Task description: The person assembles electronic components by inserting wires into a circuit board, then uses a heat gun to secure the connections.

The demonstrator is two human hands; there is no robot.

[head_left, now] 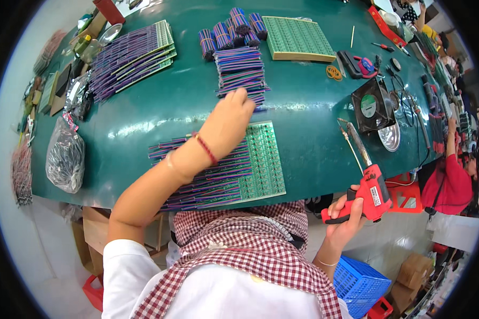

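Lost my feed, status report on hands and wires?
Left hand reaching onto loose wire pile, grip unclear. Right hand gripping red soldering gun, clear of board. Nothing blocking.

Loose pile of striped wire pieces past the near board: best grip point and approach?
Probably pinch the pile of wire pieces across its near end, coming from the person's side. The wires lie flat, side by side, running left to right, and the left hand already reaches there, fingertips at that edge.

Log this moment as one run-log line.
left hand: reaching to loose wire bundle pile | right hand: holding red soldering gun | green circuit panel: wired, on table edge
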